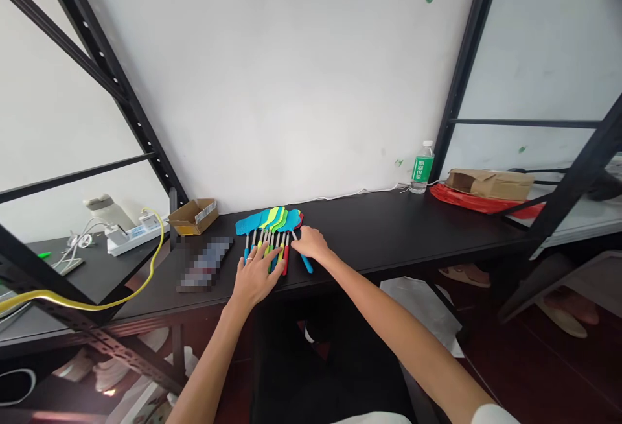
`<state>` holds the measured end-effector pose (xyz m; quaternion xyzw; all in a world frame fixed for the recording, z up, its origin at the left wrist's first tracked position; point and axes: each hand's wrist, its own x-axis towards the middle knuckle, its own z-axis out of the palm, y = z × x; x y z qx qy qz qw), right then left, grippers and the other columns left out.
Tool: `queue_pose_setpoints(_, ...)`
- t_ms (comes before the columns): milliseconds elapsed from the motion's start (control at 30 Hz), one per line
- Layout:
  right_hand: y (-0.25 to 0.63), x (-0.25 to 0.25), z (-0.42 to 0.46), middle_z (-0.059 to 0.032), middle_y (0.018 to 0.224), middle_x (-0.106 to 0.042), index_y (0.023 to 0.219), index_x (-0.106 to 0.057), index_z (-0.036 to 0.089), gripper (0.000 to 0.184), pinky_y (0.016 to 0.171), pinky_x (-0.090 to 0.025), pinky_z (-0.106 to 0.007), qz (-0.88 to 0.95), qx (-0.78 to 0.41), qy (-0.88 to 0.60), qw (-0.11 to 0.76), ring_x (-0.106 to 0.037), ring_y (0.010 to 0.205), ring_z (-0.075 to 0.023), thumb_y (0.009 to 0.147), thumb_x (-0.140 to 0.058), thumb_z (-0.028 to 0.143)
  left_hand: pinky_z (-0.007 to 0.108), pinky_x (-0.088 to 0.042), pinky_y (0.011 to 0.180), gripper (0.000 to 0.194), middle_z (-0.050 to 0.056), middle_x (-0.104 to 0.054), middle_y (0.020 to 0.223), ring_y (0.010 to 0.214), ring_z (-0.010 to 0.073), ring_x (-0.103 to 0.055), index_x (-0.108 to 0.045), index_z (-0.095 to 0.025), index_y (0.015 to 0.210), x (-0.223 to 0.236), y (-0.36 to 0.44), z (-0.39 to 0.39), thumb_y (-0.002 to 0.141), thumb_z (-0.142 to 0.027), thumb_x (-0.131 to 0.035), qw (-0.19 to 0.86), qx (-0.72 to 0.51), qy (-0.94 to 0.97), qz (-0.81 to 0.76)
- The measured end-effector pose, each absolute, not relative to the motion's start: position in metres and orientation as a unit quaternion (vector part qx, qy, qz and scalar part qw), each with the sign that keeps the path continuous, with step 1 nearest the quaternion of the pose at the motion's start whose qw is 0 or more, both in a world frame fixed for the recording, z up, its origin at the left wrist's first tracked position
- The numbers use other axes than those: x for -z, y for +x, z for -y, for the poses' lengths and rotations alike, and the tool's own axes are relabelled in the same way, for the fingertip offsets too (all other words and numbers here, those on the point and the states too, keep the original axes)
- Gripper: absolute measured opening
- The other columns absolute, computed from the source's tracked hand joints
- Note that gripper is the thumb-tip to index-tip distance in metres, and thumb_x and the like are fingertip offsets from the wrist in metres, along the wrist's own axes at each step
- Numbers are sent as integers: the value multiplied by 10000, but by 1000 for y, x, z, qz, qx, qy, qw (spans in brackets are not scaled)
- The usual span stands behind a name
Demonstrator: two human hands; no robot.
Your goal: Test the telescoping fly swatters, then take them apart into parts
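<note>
A fan of plastic fly swatters (272,221) lies on the black tabletop (389,229), with blue, green and yellow mesh heads pointing away from me. Their thin handles have coloured grips, including a red one (286,259) and a blue one (305,260). My left hand (253,275) rests flat on the handles with its fingers spread, wearing a ring. My right hand (311,244) lies across the handles at the right side of the bunch. Neither hand visibly closes around a handle. Parts of the handles are hidden under both hands.
A pixelated flat object (205,262) lies left of the swatters, beside an open cardboard box (194,216). A water bottle (422,168) stands at the wall. Further right, a brown paper package (490,184) sits on a red disc (466,200). Black shelf uprights (466,67) flank the table.
</note>
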<state>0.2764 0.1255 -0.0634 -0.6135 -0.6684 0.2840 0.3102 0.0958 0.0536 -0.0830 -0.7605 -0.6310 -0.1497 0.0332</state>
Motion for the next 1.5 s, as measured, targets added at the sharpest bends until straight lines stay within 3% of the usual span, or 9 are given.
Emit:
queue_pose_setpoints(67, 289, 62, -130, -145, 874, -709, 749, -657, 185, 68, 759, -516, -418, 650, -324, -608, 322, -678, 930, -369, 706, -676, 235, 642, -248, 1135, 581, 55, -370, 1597, 1464, 381, -304, -513, -388, 1435, 84, 99, -54, 934, -656, -393, 42, 154, -755, 637)
queue_pose_setpoints(167, 311, 63, -128, -96, 689, -662, 618, -591, 189, 157, 619, -520, -351, 624, -384, -584, 350, -668, 683, -264, 754, -629, 256, 651, -252, 1125, 605, 62, -365, 1598, 1462, 388, -301, -489, -388, 1455, 86, 100, -57, 913, -651, -436, 50, 150, -750, 643)
queue_pose_setpoints(400, 349, 58, -102, -39, 753, -648, 930, -602, 176, 145, 620, -543, -268, 451, -576, -440, 522, -640, 635, -142, 922, -485, 261, 661, -221, 1136, 546, 73, -407, 1569, 1443, 387, -333, -508, -363, 1443, 82, 98, -71, 930, -538, -444, 52, 143, -737, 658)
queue_pose_setpoints(533, 361, 49, -90, 26, 610, -501, 841, -570, 176, 147, 485, -434, -209, 225, -680, -284, 637, -490, 479, -94, 947, -494, 241, 562, -228, 1180, 481, 108, -471, 1515, 1426, 346, -370, -567, -257, 1381, 68, 137, -56, 924, -379, -480, 67, 213, -755, 617)
queue_pose_setpoints(733, 380, 33, -68, 88, 512, -274, 715, -468, 199, 291, 430, -341, -204, 122, -693, -190, 685, -278, 406, -72, 974, -500, 330, 381, -513, 899, 697, 132, -580, 1381, 1104, 273, -641, -275, -234, 1527, 45, 254, -8, 871, -260, -510, -173, 296, -819, 460)
queue_pose_setpoints(867, 400, 22, -54, 103, 484, -209, 705, -443, 212, 329, 416, -325, -219, 132, -651, -199, 721, -186, 391, -73, 956, -544, 400, 389, -501, 755, 737, 166, -670, 1190, 928, 324, -692, -231, -213, 1492, 44, 307, -1, 819, -197, -530, -160, 266, -791, 527)
queue_pose_setpoints(967, 413, 19, -56, 112, 462, -175, 690, -411, 220, 399, 377, -268, -226, 142, -636, -220, 726, -133, 387, -75, 937, -570, 490, 381, -480, 722, 675, 144, -709, 943, 842, 339, -701, -262, -175, 1434, 47, 323, -10, 823, -208, -546, -141, 237, -778, 565)
queue_pose_setpoints(1133, 420, 21, -68, 128, 455, -119, 666, -345, 226, 473, 341, -161, -212, 161, -649, -255, 698, -71, 395, -67, 903, -651, 499, 347, -446, 656, 440, 148, -693, 883, 819, 343, -687, -384, -162, 1252, 50, 326, -20, 853, -264, -538, -140, 243, -761, 584)
queue_pose_setpoints(1500, 415, 16, -62, 132, 436, -133, 638, -360, 222, 522, 312, -141, -190, 182, -672, -224, 682, -72, 381, -56, 879, -675, 560, 233, -290, 506, 162, -43, -477, 613, 546, 100, -411, -455, -203, 694, 38, 313, -23, 774, -237, -591, -338, 296, -746, 491)
